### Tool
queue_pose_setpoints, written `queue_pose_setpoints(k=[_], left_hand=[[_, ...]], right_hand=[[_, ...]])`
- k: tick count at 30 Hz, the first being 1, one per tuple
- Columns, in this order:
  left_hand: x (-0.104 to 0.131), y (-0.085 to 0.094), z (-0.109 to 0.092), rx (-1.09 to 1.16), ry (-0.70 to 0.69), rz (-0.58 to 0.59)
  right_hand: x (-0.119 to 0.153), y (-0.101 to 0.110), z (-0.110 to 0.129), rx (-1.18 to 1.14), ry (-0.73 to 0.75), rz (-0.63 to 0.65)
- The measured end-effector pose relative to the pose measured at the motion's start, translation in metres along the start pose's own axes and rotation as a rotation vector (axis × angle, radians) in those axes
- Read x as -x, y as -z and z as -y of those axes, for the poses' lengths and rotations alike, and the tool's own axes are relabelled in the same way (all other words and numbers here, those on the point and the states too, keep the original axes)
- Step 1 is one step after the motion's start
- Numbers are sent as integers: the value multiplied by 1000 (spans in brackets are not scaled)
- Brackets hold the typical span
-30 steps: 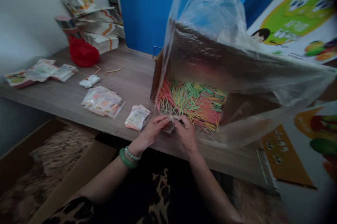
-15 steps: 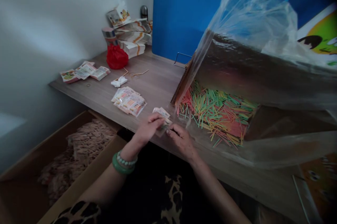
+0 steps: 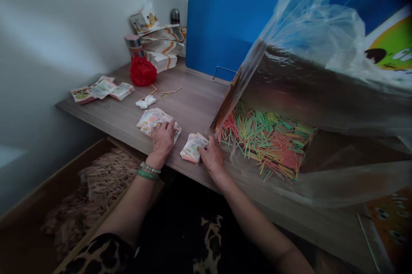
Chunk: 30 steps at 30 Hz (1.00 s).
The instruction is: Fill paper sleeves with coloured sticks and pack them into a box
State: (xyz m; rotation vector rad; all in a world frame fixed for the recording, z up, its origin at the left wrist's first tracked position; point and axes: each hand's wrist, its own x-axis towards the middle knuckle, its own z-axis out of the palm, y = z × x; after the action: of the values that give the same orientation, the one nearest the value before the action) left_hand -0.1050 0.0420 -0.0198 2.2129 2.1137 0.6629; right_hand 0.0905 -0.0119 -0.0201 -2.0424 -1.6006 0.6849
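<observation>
My left hand (image 3: 163, 137) lies over the right part of a spread pile of small printed packets (image 3: 150, 118), its fingers slightly apart and bent down onto them. Further right, my right hand (image 3: 213, 155) has its thumb and fingers closed on the right side of a smaller packet stack (image 3: 191, 149) near the table's front edge. Beyond the right hand, many short red, green and yellow sticks (image 3: 264, 137) lie in a carton lined with clear plastic (image 3: 302, 12).
A red bag (image 3: 143, 70), stacked paper boxes (image 3: 164, 46) and a white crumpled piece (image 3: 146, 101) stand or lie further back. More packets (image 3: 102, 88) are at the left. Below the table's left edge is a large carton (image 3: 93, 154) with many pale, thin pieces (image 3: 106, 179).
My left hand has moved left onto the spread pile, away from the packets both hands were handling. My right hand has moved slightly up and left, and the small stack shows more fully on the table.
</observation>
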Motion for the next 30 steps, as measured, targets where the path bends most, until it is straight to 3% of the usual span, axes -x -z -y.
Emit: queue_pose_setpoints(k=[4, 9, 16, 21, 26, 28, 30], left_hand=[[18, 1, 2, -17, 50, -88], [41, -4, -3, -44, -113, 41], [30, -1, -11, 15, -219, 167], [22, 1, -8, -35, -112, 231], [23, 11, -12, 42, 37, 121], [29, 20, -30, 164, 62, -28], [41, 32, -60, 484, 107, -32]], right_hand=[[-2, -5, -5, -105, -27, -52], [-2, -6, -17, -176, 47, -90], [5, -1, -22, -249, 265, -114], [15, 1, -21, -372, 177, -102], [22, 20, -52, -532, 12, -95], [27, 31, -66, -603, -38, -113], [35, 42, -70, -644, -28, -146]])
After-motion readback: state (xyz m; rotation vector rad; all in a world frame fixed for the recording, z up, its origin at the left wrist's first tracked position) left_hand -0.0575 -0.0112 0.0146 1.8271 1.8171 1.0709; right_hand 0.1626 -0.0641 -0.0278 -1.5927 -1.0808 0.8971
